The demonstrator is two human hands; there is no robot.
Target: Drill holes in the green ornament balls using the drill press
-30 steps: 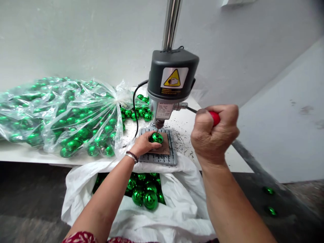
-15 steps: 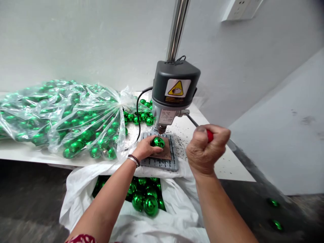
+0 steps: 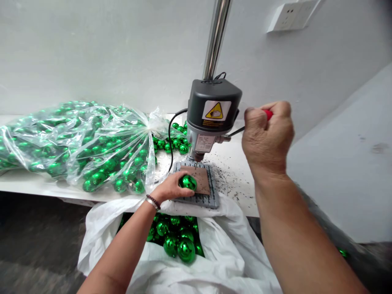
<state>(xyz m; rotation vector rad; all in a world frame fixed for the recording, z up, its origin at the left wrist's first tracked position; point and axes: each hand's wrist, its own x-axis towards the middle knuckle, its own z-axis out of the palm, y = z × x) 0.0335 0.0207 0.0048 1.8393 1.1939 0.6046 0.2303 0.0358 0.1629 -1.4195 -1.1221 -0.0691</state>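
Note:
My left hand (image 3: 172,186) grips a shiny green ball ornament (image 3: 188,184) between thumb and fingers, over the front left of a brown square pad (image 3: 200,179). The pad lies on the grey slotted base (image 3: 213,200) of a small bench drill press (image 3: 214,106). Behind and above the ball, apart from it, the thin drill bit (image 3: 196,165) points down. My right hand (image 3: 268,139) is closed around the red knob (image 3: 268,114) of the press's feed lever (image 3: 237,131), to the right of the motor head.
A knotted clear plastic bag (image 3: 101,143) full of green balls lies on the white table (image 3: 18,183). Loose green balls (image 3: 176,143) sit behind the press. In front hangs an open white sack (image 3: 226,249) holding more balls. Dark shavings (image 3: 226,175) litter the tabletop. A wall socket (image 3: 289,16) is upper right.
The lever and my right hand have risen, lifting the bit off the ball. My left hand has drawn the ball from under the bit toward the front left.

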